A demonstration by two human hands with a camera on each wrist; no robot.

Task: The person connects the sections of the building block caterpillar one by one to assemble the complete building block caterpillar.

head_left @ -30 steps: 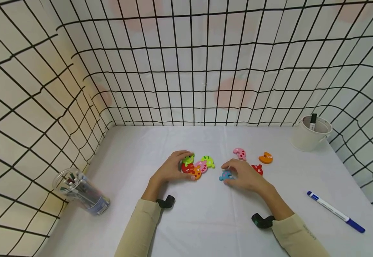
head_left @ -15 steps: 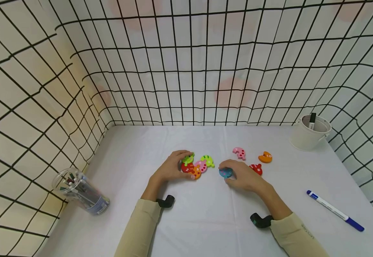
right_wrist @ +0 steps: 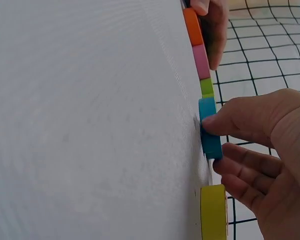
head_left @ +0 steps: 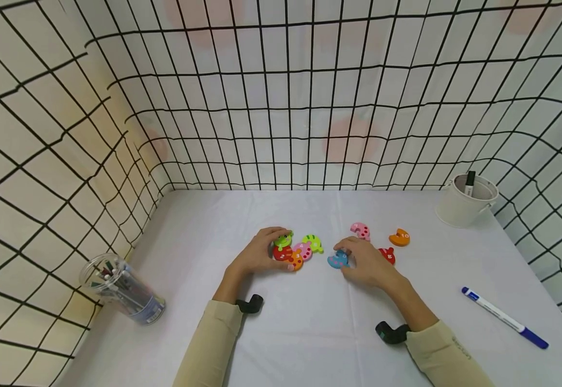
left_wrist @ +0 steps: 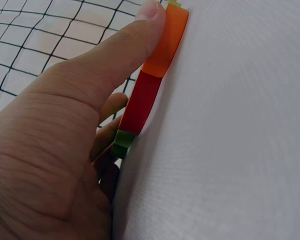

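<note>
In the head view, my left hand (head_left: pixel 257 251) holds a joined row of numbered puzzle pieces between thumb and fingers: a green smiling head (head_left: pixel 284 239), a red piece (head_left: pixel 282 253), an orange piece (head_left: pixel 295 260), a pink piece (head_left: pixel 303 251) and a green striped piece (head_left: pixel 315 243). The left wrist view puts my thumb on the orange piece's edge. Just right of the row, my right hand (head_left: pixel 367 262) pinches a blue puzzle piece (head_left: pixel 337 260). In the right wrist view, that blue piece (right_wrist: pixel 210 127) has the thumb on its side, close to the green one.
Loose pink (head_left: pixel 360 230), red (head_left: pixel 388 255) and orange (head_left: pixel 400 237) pieces lie past my right hand. A yellow-sided piece (right_wrist: pixel 213 212) shows below it. Around stand a pen jar (head_left: pixel 125 290), marker (head_left: pixel 505 318), white bucket (head_left: pixel 467 201) and black wire grid (head_left: pixel 287 107).
The blue piece has been turned in my right hand's fingers and has shifted slightly left, towards the joined row. My left hand has stayed in place on the row.
</note>
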